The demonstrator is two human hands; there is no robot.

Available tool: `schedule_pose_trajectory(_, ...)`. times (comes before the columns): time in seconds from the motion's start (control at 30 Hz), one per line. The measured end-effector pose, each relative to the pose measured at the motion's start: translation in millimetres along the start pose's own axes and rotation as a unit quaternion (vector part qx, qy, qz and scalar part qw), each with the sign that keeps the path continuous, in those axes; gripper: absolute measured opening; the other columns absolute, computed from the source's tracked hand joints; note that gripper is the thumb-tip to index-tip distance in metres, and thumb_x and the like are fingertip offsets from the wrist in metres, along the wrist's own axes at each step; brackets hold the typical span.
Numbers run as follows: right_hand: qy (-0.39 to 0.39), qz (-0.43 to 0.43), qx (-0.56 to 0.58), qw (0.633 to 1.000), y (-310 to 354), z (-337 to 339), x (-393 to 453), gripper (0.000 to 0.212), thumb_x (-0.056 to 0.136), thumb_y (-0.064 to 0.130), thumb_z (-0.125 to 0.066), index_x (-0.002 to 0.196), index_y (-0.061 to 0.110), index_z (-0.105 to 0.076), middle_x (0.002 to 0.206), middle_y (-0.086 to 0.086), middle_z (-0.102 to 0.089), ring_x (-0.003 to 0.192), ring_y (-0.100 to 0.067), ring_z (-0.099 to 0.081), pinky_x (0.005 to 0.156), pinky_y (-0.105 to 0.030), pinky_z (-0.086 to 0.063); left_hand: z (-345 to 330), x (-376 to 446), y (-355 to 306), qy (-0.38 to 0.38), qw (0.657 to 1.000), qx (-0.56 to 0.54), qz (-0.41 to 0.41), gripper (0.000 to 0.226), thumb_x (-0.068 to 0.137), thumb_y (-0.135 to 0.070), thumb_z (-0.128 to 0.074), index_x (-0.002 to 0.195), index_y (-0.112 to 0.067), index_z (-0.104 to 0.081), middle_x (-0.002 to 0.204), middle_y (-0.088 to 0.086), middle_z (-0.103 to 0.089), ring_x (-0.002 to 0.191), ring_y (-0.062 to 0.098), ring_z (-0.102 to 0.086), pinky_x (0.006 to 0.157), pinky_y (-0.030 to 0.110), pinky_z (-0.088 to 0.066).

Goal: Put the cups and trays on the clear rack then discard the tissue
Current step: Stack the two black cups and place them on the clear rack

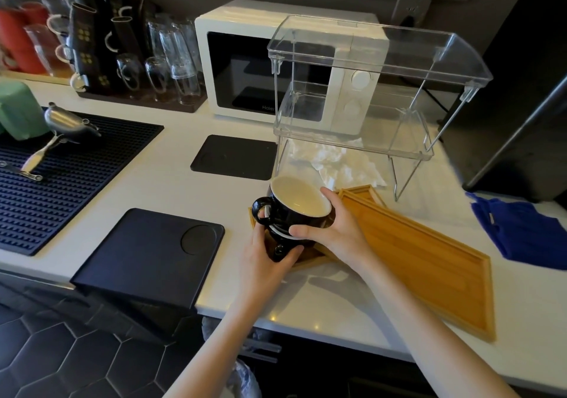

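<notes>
Cups (294,213) are stacked over the wooden trays (411,250) while we are gripping them with our left hand (264,259) and right hand (334,228), leaving the clear rack (368,90) empty and the tissue (340,164) waiting underneath.

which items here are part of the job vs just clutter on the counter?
Job items:
top black cup, right hand gripping it
lower black cup, left hand on it
bamboo trays
clear rack
crumpled tissue under the rack

Just lying about:
microwave
blue cloth
black mats
glasses
steel pitcher
</notes>
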State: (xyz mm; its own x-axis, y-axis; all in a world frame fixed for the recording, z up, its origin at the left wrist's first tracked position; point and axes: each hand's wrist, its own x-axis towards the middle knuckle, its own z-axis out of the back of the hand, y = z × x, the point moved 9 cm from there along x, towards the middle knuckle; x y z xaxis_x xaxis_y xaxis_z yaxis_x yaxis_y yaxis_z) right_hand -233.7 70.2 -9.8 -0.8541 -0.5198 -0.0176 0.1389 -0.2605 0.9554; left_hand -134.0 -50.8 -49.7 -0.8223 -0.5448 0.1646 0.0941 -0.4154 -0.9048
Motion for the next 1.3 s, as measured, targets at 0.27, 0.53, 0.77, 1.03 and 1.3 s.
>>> schedule_pose_trajectory(0.27,0.052,-0.005,0.031,0.998,-8.0,6.3,-1.6,0.106,0.052,0.022,-0.089,0.14,0.022,-0.031,0.139,0.002,-0.046,0.129,-0.017,-0.042,0.107,-0.037,-0.039,0.1,6.8,-1.1,0.007,1.0,-0.011,-0.022,0.053,0.065,-0.043,-0.073,0.099,-0.06,-0.038,0.098,-0.025,-0.055,0.096,0.001,-0.056,0.076,0.021,-0.046)
schedule_pose_trajectory(0.53,0.027,0.034,0.06,0.997,24.5,38.2,-1.8,0.101,0.048,0.043,-0.085,0.137,0.032,-0.038,0.131,0.019,-0.049,0.123,-0.002,-0.046,0.098,-0.021,-0.042,20.4,30.9,-53.8,-0.008,0.996,0.016,-0.09,0.056,0.055,-0.044,-0.075,0.095,-0.066,-0.042,0.085,-0.055,-0.053,0.087,-0.029,-0.048,0.066,-0.009,-0.033)
schedule_pose_trajectory(0.77,-0.027,0.123,0.093,0.988,82.4,99.3,7.0,0.037,0.064,0.033,-0.078,0.099,0.042,-0.067,0.103,0.019,-0.071,0.102,-0.001,-0.063,0.077,-0.011,-0.05,-5.1,70.8,-116.7,0.005,0.987,-0.022,-0.158,0.066,0.059,-0.037,-0.08,0.118,-0.037,-0.05,0.096,-0.035,-0.053,0.093,-0.019,-0.052,0.076,0.0,-0.042)
schedule_pose_trajectory(1.03,-0.076,0.126,0.107,0.983,99.0,155.2,29.7,0.053,0.058,0.033,-0.078,0.109,0.025,-0.066,0.107,0.002,-0.073,0.102,-0.009,-0.065,0.078,-0.021,-0.055,-43.9,111.6,-155.7,0.027,0.983,-0.006,-0.184,0.051,0.053,-0.062,-0.068,0.098,-0.065,-0.045,0.085,-0.04,-0.054,0.091,-0.016,-0.053,0.073,0.008,-0.039)
schedule_pose_trajectory(1.3,-0.107,0.098,0.099,0.984,90.3,184.3,55.5,0.039,0.067,0.022,-0.078,0.105,0.02,-0.067,0.101,0.003,-0.074,0.091,-0.003,-0.068,0.066,-0.01,-0.051,-78.4,144.0,-161.5,0.082,0.98,-0.018,-0.18,0.057,0.06,-0.049,-0.074,0.112,-0.049,-0.052,0.098,-0.032,-0.059,0.097,-0.013,-0.056,0.079,0.005,-0.041)
